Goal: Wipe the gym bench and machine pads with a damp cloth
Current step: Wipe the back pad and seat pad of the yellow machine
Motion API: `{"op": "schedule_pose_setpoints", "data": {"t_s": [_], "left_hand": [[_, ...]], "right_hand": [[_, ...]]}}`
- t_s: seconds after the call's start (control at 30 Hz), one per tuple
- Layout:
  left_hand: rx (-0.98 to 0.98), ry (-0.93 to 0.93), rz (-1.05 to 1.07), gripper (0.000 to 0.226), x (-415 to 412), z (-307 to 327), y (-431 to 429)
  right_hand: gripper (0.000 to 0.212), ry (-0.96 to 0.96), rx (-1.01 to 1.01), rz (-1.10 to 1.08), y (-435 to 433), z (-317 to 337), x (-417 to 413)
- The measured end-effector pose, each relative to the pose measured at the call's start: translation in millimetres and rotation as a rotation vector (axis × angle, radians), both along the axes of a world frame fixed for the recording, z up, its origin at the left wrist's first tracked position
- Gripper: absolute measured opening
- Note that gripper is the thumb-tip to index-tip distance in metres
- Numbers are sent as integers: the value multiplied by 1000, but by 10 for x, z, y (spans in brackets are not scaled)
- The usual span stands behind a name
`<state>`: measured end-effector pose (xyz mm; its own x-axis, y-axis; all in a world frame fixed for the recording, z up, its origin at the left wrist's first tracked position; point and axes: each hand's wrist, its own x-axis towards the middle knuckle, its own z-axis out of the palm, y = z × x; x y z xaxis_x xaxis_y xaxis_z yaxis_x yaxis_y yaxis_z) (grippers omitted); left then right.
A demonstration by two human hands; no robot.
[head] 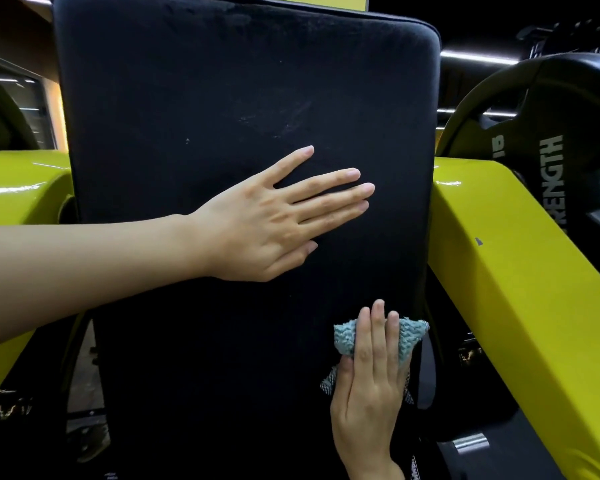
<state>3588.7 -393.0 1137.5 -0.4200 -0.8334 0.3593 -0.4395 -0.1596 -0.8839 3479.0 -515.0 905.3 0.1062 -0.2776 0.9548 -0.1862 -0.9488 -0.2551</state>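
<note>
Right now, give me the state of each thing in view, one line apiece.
pad: upright, faint pale marks above the middle.
left hand: flat on the pad, fingers straight and spread.
right hand: straight fingers press the cloth against the pad.
cloth: bunched under the right hand, near the pad's lower right edge.
plate: loaded on the machine, right of the pad.

Dim room; strip light (478,58); yellow frame (520,271); black weight plate (530,109)

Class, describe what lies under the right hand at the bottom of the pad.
A blue-green cloth lies under the right hand, pressed flat on the black pad. The cloth's middle and the pad beneath it are covered.
</note>
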Motion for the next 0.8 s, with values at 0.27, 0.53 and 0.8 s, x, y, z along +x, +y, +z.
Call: {"op": "schedule_pose_setpoints", "data": {"t_s": [0.27, 0.53, 0.8], "left_hand": [[-24, 13, 11, 62, -44, -45, -49], [-32, 28, 9, 62, -78, -81, -85], [-32, 30, 10, 61, -84, -95, -107]], "right_hand": [[47, -59, -35, 91, -323, 712, -95], [48, -59, -31, 89, -389, 811, -113], [50, 86, -92, 19, -177, -100, -185]]}}
